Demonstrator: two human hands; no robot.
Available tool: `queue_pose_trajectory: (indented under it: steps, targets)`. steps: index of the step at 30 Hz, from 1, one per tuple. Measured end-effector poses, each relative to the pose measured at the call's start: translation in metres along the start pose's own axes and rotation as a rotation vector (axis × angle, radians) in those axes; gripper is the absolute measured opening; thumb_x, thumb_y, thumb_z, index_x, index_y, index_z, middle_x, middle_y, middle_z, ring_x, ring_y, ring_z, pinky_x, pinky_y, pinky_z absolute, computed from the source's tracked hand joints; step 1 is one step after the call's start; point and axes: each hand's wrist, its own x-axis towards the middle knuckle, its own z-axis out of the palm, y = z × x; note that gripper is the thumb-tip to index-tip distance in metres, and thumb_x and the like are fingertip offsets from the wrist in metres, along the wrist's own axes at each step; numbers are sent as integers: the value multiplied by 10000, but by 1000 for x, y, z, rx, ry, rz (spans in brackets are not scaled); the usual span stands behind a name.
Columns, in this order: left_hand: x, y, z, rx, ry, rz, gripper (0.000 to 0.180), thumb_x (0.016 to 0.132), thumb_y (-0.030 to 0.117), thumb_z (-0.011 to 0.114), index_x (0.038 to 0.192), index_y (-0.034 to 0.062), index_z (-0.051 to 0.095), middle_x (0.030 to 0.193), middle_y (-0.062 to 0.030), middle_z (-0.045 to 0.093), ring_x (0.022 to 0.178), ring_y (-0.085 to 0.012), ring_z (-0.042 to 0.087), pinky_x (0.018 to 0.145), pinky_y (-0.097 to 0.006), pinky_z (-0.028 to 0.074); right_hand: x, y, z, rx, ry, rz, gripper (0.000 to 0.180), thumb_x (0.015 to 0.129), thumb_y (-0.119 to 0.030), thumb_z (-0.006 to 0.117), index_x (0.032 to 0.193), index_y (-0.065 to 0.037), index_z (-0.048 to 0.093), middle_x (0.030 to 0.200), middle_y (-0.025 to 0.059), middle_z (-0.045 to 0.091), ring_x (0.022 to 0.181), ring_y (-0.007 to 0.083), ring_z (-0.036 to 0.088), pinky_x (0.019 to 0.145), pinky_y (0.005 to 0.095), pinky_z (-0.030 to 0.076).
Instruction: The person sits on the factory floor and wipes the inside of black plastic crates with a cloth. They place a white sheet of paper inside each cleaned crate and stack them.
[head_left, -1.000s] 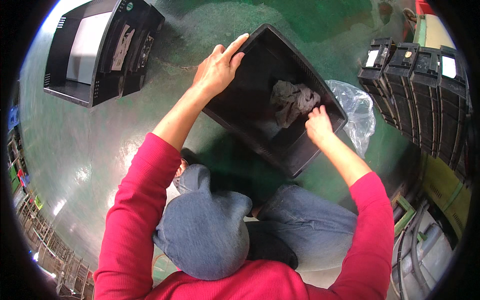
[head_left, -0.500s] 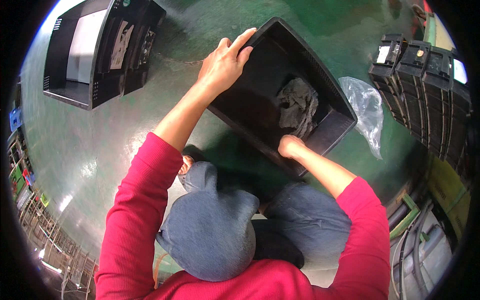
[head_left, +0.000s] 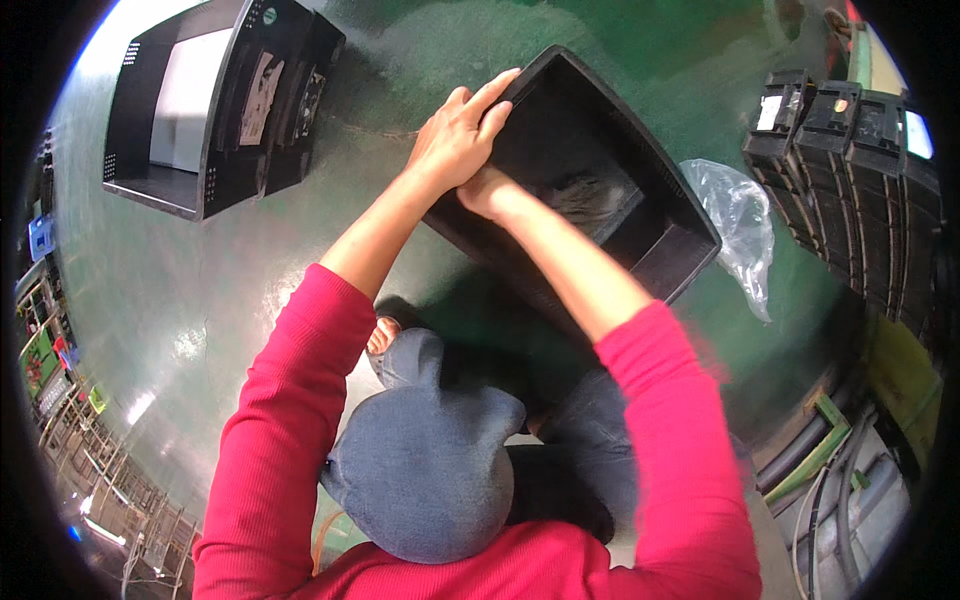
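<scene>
A black plastic bin (head_left: 690, 255) is tilted in front of me with its open side toward me. My left hand (head_left: 460, 135) is closed over the rim at its upper left, thumb inside the edge. My right hand (head_left: 487, 192) reaches into the bin just below the left hand, close to the left wall. Its fingers are hidden, so whether it holds anything cannot be made out. On the bin's inner surface, right of that hand, a grey streaked patch (head_left: 590, 205) shows, too blurred to tell if it is cloth.
A crumpled clear plastic bag (head_left: 735, 225) lies on the green floor (head_left: 700, 60) right of the bin. Several black bins (head_left: 850, 160) stand stacked at the right. Another black bin (head_left: 225, 110) with a white panel lies at the upper left. Pipes and cables (head_left: 840, 480) run at the lower right.
My right hand has moved up and left across the bin, from its lower side to beside the left hand. The grey cloth, plain before, shows only as a blurred patch. My left hand keeps its grip.
</scene>
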Motion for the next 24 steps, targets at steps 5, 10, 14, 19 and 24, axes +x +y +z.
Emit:
queue_pose_trajectory:
  steps: [5, 10, 14, 19, 24]
  targets:
    - [-7, -10, -5, -66, 72, -100, 418, 933, 321, 432, 1346, 269, 403, 1010, -188, 561, 1003, -348, 538, 885, -397, 412, -39, -28, -23, 66, 285, 192, 295, 859, -260, 484, 1052, -90, 628, 1198, 134, 558, 1120, 285, 518, 953, 420, 394]
    - [-6, -5, 1, -173, 154, -154, 417, 938, 319, 419, 1347, 235, 402, 1077, -207, 558, 1063, -347, 528, 921, -392, 398, -121, 74, -58, -607, 281, -48, 585, 775, -355, 622, 1326, -294, 435, 1380, 88, 379, 1333, 289, 249, 1051, 512, 217]
    - [-6, -3, 4, -137, 158, -139, 447, 933, 381, 374, 1372, 303, 341, 1032, -214, 529, 989, -391, 525, 877, -446, 416, -176, 125, -94, -279, 658, 241, 408, 750, -46, 592, 1151, -93, 532, 1050, 114, 529, 1036, 310, 506, 880, 423, 449]
    - [-10, -6, -3, -118, 129, -159, 502, 905, 346, 466, 1382, 282, 323, 1004, -203, 549, 971, -383, 546, 850, -441, 431, -146, 73, -173, -413, 1153, -44, 279, 743, -87, 608, 1017, -84, 558, 919, 113, 515, 886, 310, 523, 784, 390, 434]
    - [-7, 4, -5, -141, 35, -165, 690, 780, 55, 548, 1395, 232, 289, 1051, -213, 537, 1026, -390, 527, 879, -433, 420, -73, 98, -172, -518, 1361, 178, 224, 700, -131, 621, 914, -78, 582, 884, 137, 580, 826, 352, 563, 710, 475, 450]
